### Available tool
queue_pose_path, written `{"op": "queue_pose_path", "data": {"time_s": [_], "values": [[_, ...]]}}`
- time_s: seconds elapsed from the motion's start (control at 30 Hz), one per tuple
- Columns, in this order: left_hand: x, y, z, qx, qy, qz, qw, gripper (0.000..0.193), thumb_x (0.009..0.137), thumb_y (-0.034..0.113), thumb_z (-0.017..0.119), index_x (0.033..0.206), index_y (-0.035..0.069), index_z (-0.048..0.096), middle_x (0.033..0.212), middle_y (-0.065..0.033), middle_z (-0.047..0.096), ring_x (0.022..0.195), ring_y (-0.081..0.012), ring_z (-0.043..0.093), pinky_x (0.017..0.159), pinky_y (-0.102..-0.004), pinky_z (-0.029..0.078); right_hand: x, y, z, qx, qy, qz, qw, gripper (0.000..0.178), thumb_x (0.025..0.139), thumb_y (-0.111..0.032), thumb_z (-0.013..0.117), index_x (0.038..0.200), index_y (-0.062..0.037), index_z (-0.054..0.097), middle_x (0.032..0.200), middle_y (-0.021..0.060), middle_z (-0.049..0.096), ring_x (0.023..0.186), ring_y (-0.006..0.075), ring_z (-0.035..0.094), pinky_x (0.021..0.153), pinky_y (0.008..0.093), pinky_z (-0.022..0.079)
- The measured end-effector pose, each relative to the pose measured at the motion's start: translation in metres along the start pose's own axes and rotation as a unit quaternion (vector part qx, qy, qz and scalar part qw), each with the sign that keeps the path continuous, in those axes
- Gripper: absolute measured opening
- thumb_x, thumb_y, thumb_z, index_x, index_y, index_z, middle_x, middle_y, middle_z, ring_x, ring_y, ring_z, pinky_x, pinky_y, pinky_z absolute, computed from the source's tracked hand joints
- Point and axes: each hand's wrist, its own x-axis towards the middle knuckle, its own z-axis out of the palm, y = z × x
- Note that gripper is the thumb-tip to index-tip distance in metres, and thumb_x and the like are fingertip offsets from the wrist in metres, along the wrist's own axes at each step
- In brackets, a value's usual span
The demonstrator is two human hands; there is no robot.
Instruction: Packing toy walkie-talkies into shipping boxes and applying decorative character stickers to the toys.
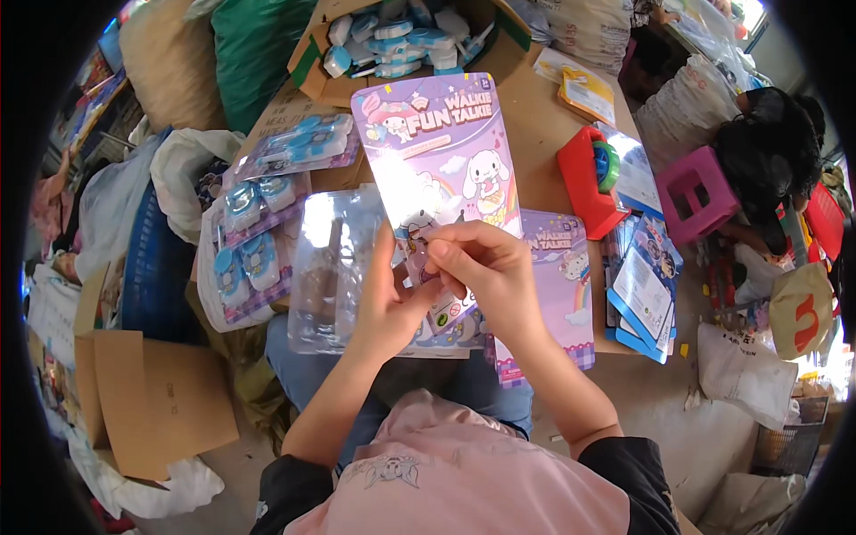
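A tall purple printed card (pixel 446 134) with cartoon figures stands tilted up in front of me. My left hand (pixel 397 299) is closed around its lower left part, thumb toward the middle. My right hand (pixel 486 272) is closed in a pinch over the card's lower middle; whatever lies between its fingertips is too small to make out. Clear plastic blister shells (pixel 325 276) lie just left of my left hand. Beneath my right forearm rests a pile of similar purple cards (pixel 557 312).
Blister packs of blue-and-white toys (pixel 250 267) are piled at the left. An open carton (pixel 312 76) of loose blue-and-white toys stands at the far side. To the right are a red tape dispenser (pixel 584 183), blue cards (pixel 642 290), yellow cards (pixel 588 94) and a pink stool (pixel 695 196).
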Motion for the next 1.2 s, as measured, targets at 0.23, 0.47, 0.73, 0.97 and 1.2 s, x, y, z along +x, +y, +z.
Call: {"op": "queue_pose_path", "data": {"time_s": [0.23,0.47,0.73,0.97,1.2], "values": [[-0.009,0.000,-0.002,0.015,-0.002,0.026,1.000,0.069,0.077,-0.016,0.054,0.137,0.008,0.029,0.115,-0.0085,0.046,0.090,-0.0160,0.058,0.073,-0.0265,0.053,0.000,0.003,0.013,-0.029,-0.010,0.003,1.000,0.012,0.087,-0.005,0.064,0.097,0.0010,0.066,0.075,0.0035,0.065,0.064,0.0055,0.057,0.051,0.0173,0.042],[-0.010,-0.004,-0.005,0.055,0.004,0.035,0.998,0.072,0.079,-0.016,0.052,0.141,0.007,0.024,0.115,-0.0078,0.047,0.090,-0.0128,0.055,0.075,-0.0229,0.049,0.000,0.001,0.018,-0.022,-0.007,0.006,1.000,0.021,0.086,-0.006,0.065,0.106,0.0018,0.064,0.074,0.0062,0.066,0.063,0.0093,0.061,0.052,0.0196,0.047],[-0.012,-0.013,-0.010,0.146,0.010,0.038,0.989,0.070,0.073,-0.016,0.054,0.136,0.004,0.029,0.118,-0.0085,0.040,0.106,-0.0196,0.051,0.081,-0.0280,0.048,0.003,0.003,0.020,-0.034,0.000,-0.016,0.999,0.033,0.083,-0.007,0.069,0.109,-0.0005,0.051,0.073,0.0093,0.065,0.063,0.0101,0.062,0.052,0.0204,0.048],[-0.015,0.016,-0.013,-0.042,-0.092,0.043,0.994,0.067,0.082,0.001,0.057,0.141,0.006,0.024,0.128,-0.0084,0.041,0.115,-0.0192,0.046,0.092,-0.0331,0.042,0.004,-0.004,0.015,-0.266,-0.017,-0.023,0.964,0.026,0.082,-0.009,0.071,0.085,-0.0038,0.046,0.065,0.0063,0.064,0.056,0.0066,0.058,0.045,0.0207,0.041],[-0.008,-0.013,-0.022,-0.075,0.188,-0.063,0.977,0.040,0.096,0.033,0.051,0.124,0.005,0.051,0.102,-0.0005,0.057,0.091,-0.0085,0.051,0.082,-0.0251,0.041,-0.017,0.016,0.011,-0.366,-0.081,-0.162,0.913,0.017,0.075,-0.011,0.071,0.082,-0.0093,0.056,0.065,0.0059,0.061,0.055,0.0226,0.062,0.051,0.0313,0.048]]}}
